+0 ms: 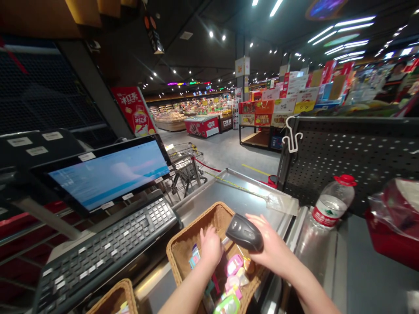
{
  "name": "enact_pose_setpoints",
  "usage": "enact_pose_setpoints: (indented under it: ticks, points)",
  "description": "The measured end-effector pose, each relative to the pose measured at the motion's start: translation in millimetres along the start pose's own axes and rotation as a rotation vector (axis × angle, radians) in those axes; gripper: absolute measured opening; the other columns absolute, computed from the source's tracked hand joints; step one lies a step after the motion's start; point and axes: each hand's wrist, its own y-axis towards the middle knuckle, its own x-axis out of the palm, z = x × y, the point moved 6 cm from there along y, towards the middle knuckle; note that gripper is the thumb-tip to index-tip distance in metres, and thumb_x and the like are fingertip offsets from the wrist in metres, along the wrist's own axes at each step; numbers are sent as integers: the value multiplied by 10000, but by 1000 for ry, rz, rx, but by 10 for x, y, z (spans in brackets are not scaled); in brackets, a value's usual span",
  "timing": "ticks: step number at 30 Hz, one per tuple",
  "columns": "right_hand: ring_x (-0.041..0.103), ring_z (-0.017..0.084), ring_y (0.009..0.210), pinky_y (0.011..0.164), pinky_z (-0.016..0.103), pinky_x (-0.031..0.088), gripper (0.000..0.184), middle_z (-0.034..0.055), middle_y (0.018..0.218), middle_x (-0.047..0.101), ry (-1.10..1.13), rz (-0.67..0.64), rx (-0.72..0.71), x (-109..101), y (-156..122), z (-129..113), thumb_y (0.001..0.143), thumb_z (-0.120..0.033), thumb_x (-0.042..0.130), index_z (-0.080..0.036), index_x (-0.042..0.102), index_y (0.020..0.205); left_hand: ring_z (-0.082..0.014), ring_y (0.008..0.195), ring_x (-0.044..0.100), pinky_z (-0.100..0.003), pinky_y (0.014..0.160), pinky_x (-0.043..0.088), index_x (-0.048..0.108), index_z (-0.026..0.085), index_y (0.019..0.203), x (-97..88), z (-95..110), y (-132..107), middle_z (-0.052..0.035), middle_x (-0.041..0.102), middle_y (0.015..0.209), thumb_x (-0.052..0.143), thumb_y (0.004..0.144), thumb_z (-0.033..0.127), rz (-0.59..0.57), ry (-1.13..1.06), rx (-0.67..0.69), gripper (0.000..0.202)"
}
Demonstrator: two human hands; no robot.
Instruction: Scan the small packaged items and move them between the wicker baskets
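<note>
Our right hand grips a barcode scanner; our left hand dips into the wicker basket, its hold unclear. Bright packets remain inside.

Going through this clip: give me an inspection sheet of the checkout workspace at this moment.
surface: steel checkout counter, with a keyboard and a monitor to its left.
job's things: wicker basket holding small colourful packets; black handheld barcode scanner.
clutter: water bottle with a red cap, and a clear plastic bag, both at right; second wicker basket at lower left.
grippers: left hand inside the basket, beside the packets; right hand grips the scanner over the basket.
cables: nothing seen.
surroundings: supermarket floor with a shopping cart and displays of boxed goods.
</note>
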Motion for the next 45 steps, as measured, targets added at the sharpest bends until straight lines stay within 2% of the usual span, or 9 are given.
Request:
enact_pose_setpoints:
  ticks: [4, 10, 15, 19, 25, 32, 39, 45]
  points:
    - [460, 345, 1348, 1192, 617, 187, 654, 155, 1306, 619, -6, 35, 27, 17, -23, -4, 611, -143, 599, -158, 565, 1264, -270, 1415, 366, -541, 1212, 68, 649, 180, 1139, -369, -105, -187, -128, 552, 1403, 510, 794, 172, 200, -39, 59, 373]
    - [449, 343, 1358, 1186, 623, 195, 614, 145, 1329, 608, -51, 33, -23, 70, -64, -158, 644, -162, 598, -174, 576, 1257, -291, 1382, 412, -633, 1160, 171, 631, 201, 832, -898, -475, -613, -92, 595, 1347, 517, 839, 166, 360, -89, 86, 119]
    - [431, 372, 1360, 1172, 652, 175, 590, 126, 1315, 611, -96, 22, -105, 163, -62, -418, 631, -157, 595, -197, 612, 1220, -312, 1411, 369, -682, 1135, 165, 601, 203, 796, -1269, -852, -1021, -88, 584, 1352, 512, 852, 164, 474, -79, 92, 112]
    - [417, 373, 1364, 1177, 649, 150, 607, 103, 1298, 613, -112, -48, -161, 305, -45, -729, 604, -140, 578, -222, 627, 1203, -316, 1436, 322, -701, 1132, 131, 593, 207, 790, -1471, -1094, -1354, -82, 570, 1376, 516, 845, 154, 530, -56, 53, 108]
    - [403, 381, 1367, 1168, 656, 142, 569, 99, 1292, 611, -99, -105, -254, 534, -54, -1192, 637, -164, 581, -241, 642, 1197, -326, 1438, 318, -705, 1132, 115, 590, 206, 782, -1595, -1415, -1813, -81, 579, 1373, 521, 847, 165, 547, -49, -48, 104]
    - [399, 376, 1368, 1159, 682, 98, 568, 77, 1243, 637, -109, -157, -333, 739, -44, -1595, 665, -148, 562, -271, 649, 1213, -331, 1432, 332, -702, 1129, 127, 588, 206, 765, -1610, -1773, -2262, -78, 589, 1368, 531, 843, 164, 590, -42, -149, 105]
    - [406, 367, 1368, 1163, 664, 111, 569, 70, 1255, 630, -115, -198, -360, 920, -131, -1819, 653, -136, 559, -289, 658, 1192, -321, 1430, 343, -693, 1136, 123, 600, 209, 768, -1579, -1979, -2594, -74, 593, 1366, 532, 838, 156, 613, -63, -202, 111]
    - [385, 364, 1383, 1163, 666, 98, 544, 71, 1296, 609, -110, -218, -398, 1041, -182, -1927, 670, -186, 590, -288, 647, 1202, -311, 1442, 324, -675, 1147, 107, 607, 208, 772, -1511, -2122, -2830, -74, 578, 1391, 530, 841, 157, 574, -61, -269, 116]
